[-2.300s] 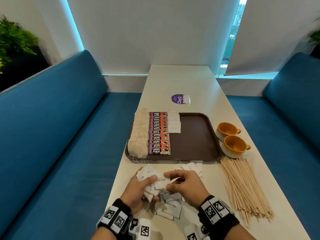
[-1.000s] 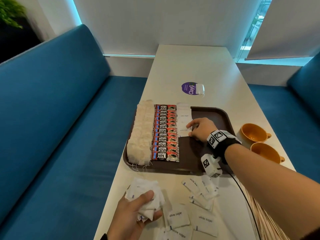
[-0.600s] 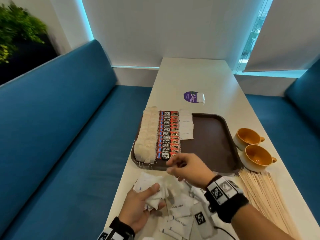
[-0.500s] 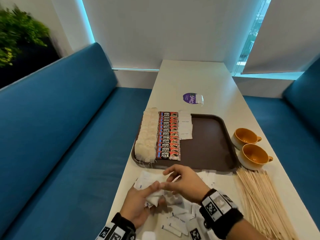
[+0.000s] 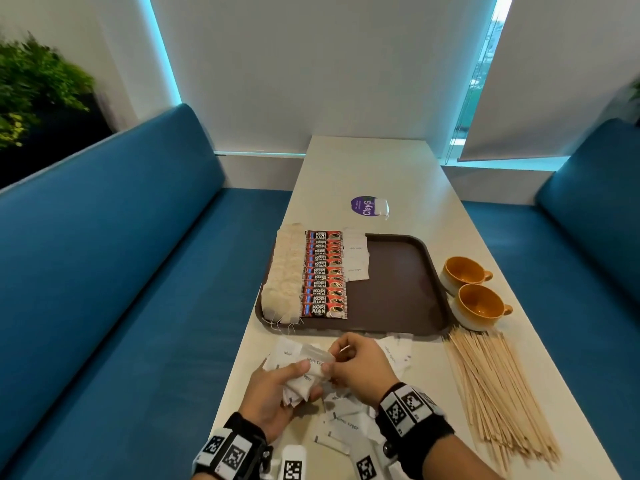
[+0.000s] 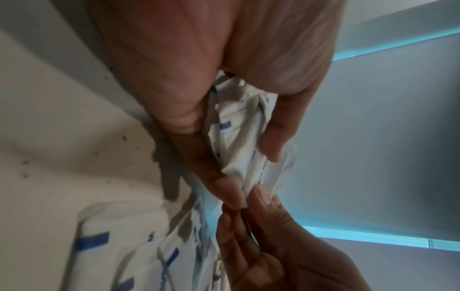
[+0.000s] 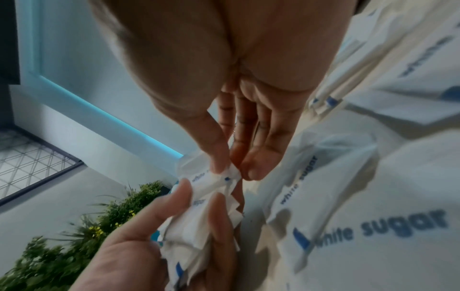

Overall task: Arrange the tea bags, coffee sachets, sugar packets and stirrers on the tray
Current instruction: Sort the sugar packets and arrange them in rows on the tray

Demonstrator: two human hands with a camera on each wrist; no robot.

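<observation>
A brown tray holds a column of tea bags, a column of red coffee sachets and a few white sugar packets. In front of the tray, my left hand grips a bunch of sugar packets. My right hand pinches the top packet of that bunch between thumb and fingers. More loose sugar packets lie on the table under my hands. The wooden stirrers lie in a heap to the right.
Two orange cups stand right of the tray, just behind the stirrers. A purple sticker marks the table beyond the tray. Blue benches flank the white table on both sides.
My right hand laid a sugar packet on the tray, then came back to the bunch in my left hand and now pinches its top packet. The left hand kept its hold.
</observation>
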